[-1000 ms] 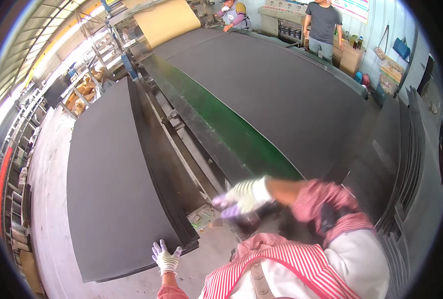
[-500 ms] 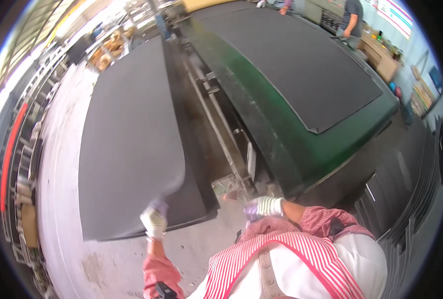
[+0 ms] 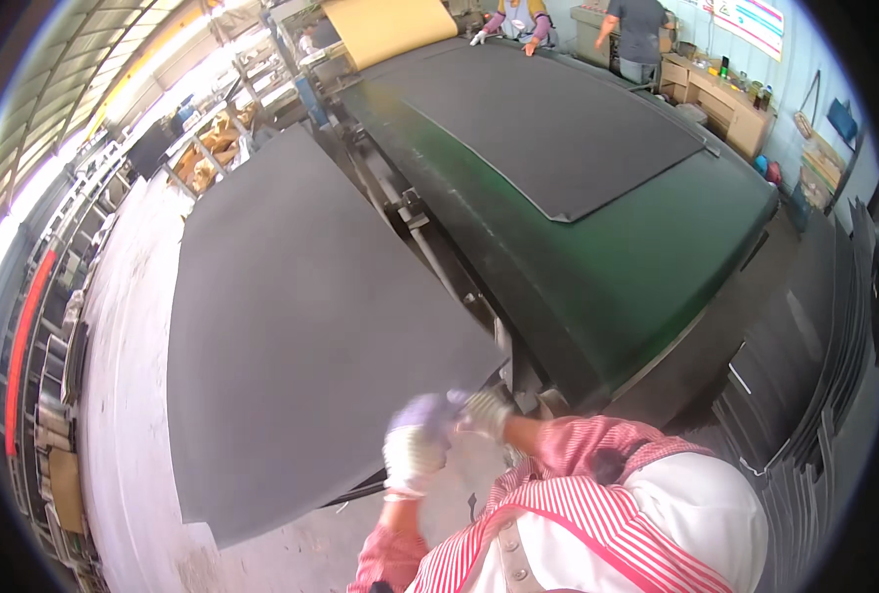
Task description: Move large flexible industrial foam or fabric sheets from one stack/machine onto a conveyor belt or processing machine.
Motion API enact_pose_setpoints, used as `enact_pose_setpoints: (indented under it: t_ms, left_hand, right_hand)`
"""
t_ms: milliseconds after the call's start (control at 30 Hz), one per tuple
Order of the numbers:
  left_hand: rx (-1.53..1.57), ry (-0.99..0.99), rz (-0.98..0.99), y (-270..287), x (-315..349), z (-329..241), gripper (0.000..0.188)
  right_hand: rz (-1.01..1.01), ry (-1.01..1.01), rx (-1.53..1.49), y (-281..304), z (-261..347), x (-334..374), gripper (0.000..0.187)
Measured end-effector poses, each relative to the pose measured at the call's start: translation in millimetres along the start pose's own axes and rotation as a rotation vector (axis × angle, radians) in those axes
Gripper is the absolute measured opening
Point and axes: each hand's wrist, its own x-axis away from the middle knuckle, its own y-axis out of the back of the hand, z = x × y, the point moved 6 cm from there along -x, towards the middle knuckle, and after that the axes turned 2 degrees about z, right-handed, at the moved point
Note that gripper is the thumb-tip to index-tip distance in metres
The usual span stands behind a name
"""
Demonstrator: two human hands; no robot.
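Note:
A large dark grey flat sheet [image 3: 291, 326] lies on my left, atop more dark sheets whose edges peek out under its near side. My left hand [image 3: 418, 447], in a white and purple knit glove, is closed on the near edge of this sheet. Right beside it, almost touching, my right hand [image 3: 485, 413] in a matching glove has its fingers closed at the same edge. Both hands are somewhat blurred, and the fingertips are partly hidden. The sheet's near right corner reaches over toward the machine frame.
A green table [image 3: 647, 296] carries another dark sheet [image 3: 578, 138]. Metal rails [image 3: 419, 232] run between it and my sheet. Beyond it are a yellow roll [image 3: 390, 30], a person [image 3: 523, 25] touching the far sheet, and another person [image 3: 637, 35]. Dark sheets [image 3: 795, 366] stand at right.
The near part of the grey sheet has swung right, toward the rails. My left hand moved right with its edge; my right hand came left to meet it. The view tilted up.

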Motion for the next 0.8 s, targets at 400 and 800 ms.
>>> enact_pose_setpoints:
  t_ms: [400,800]
  left_hand:
    - [0.17,1.609,-0.343,41,332,253,0.082]
    - [1.369,1.112,-0.399,-38,174,103,0.043]
  right_hand:
    - [-0.496,0.233,-0.046,125,182,89,0.031]
    - [-0.923,0.733,0.326,240,349,335,0.03]
